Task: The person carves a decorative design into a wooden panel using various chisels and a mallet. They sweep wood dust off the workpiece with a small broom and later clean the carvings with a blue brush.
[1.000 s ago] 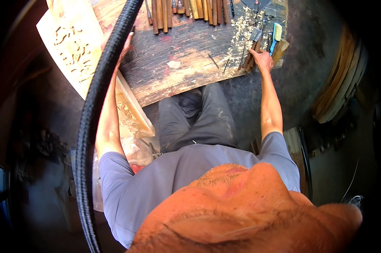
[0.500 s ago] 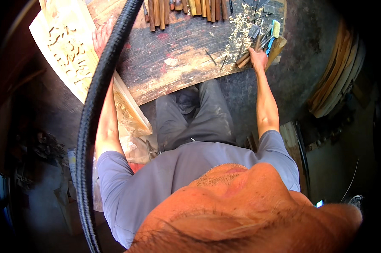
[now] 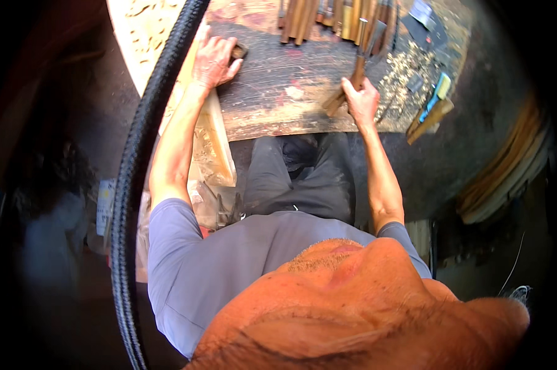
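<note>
My left hand [image 3: 213, 65] rests with fingers spread at the edge of a pale carved wooden board [image 3: 144, 37], which lies along the table's left side. Beside its thumb is a small dark block [image 3: 239, 54]. My right hand [image 3: 363, 103] is closed round a few chisels [image 3: 360, 69] with wooden handles, held above the table, their metal ends pointing away from me. How many it grips is not clear. Beyond them lies a row of wooden-handled tools [image 3: 303, 20] at the table's far side.
Wood shavings [image 3: 406, 69] litter the right part of the worn table [image 3: 263, 92]. A blue brush [image 3: 439, 90] and a wooden piece [image 3: 434, 121] lie at its right edge. Stacked boards [image 3: 506, 166] stand farther right. A thick black braided cable [image 3: 144, 132] crosses the view at left.
My right hand has lifted the chisels from beside the brush and brought them left. My left hand has moved along the board's edge, toward the dark block. The whole view has shifted.
</note>
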`<state>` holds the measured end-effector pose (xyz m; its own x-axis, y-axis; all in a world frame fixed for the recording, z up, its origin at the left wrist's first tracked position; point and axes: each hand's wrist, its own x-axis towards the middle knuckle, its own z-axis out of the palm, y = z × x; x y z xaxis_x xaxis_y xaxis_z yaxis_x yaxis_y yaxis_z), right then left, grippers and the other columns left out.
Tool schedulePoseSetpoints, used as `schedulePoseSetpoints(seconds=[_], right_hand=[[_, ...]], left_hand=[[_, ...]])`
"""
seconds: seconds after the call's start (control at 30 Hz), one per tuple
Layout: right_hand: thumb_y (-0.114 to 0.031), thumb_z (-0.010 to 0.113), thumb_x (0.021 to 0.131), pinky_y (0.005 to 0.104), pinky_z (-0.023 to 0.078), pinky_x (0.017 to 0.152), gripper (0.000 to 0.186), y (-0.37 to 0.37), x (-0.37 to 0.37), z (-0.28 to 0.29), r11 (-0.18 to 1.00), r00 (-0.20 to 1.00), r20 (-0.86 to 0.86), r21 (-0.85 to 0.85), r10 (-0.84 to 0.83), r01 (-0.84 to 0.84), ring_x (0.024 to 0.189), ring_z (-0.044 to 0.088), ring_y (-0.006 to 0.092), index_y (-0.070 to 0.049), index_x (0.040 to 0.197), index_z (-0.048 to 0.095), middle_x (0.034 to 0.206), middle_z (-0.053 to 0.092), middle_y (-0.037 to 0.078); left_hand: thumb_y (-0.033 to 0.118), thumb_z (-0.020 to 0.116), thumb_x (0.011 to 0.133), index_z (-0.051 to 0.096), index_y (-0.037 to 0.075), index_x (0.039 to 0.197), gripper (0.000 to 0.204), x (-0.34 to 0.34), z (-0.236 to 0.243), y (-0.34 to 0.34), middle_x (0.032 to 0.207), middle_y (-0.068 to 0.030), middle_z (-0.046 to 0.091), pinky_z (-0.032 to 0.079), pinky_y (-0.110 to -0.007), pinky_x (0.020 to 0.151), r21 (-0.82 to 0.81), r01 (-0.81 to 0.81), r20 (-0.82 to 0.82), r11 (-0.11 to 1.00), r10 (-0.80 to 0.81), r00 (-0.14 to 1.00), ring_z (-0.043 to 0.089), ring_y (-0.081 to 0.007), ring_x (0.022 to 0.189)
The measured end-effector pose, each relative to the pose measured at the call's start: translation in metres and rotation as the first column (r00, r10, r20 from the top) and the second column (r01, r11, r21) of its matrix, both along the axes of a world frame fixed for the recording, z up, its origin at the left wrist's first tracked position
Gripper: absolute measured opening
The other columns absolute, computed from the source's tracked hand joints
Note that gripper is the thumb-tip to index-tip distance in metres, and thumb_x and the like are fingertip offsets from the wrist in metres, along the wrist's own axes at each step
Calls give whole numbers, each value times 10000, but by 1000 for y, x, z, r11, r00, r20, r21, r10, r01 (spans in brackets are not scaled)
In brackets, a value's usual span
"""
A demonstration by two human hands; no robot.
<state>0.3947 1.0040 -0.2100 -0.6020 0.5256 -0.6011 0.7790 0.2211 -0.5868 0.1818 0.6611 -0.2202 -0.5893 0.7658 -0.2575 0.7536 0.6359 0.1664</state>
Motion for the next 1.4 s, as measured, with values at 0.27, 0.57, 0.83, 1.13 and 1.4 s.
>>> schedulePoseSetpoints(seconds=[0.27,0.57,0.83,1.13,1.4], right_hand=[[-462,706,835,399,591,682,477,-139,-157,-27,927,930,10,84,367,-366,667,706,262,9,906,716,664,685,137],[-531,724,802,490,585,864,607,-158,-211,-69,819,874,108,311,474,-482,904,737,461,51,971,759,891,740,295],[-564,571,951,519,579,848,602,-158,-216,-76,669,767,169,399,619,-628,904,734,453,0,1013,770,894,742,280],[-517,581,949,529,564,828,490,-157,-205,-78,673,798,178,452,575,-586,860,733,428,-79,1043,778,868,747,226],[-491,626,943,519,556,791,434,-130,-197,-83,721,841,84,472,535,-507,826,724,427,-81,968,765,797,731,212]], left_hand=[[645,625,897,546,63,1423,789,-9,-26,-32,1163,-97,669,306,-398,1239,49,126,-128,991,-118,985,605,-231,1195],[717,586,890,493,117,1501,860,8,-44,-44,1197,-84,672,323,-392,1230,104,83,-89,991,-74,993,619,-244,1201],[680,591,905,475,176,1532,813,9,-48,-52,1177,-58,623,319,-392,1221,131,68,-56,989,-62,997,546,-255,1269],[654,607,907,502,189,1511,769,9,-59,-56,1162,-54,614,331,-399,1202,173,64,-67,983,-54,996,535,-259,1263],[607,646,908,475,153,1532,790,6,-55,-49,1185,-62,654,353,-383,1212,153,64,-44,986,-58,997,593,-245,1228]])
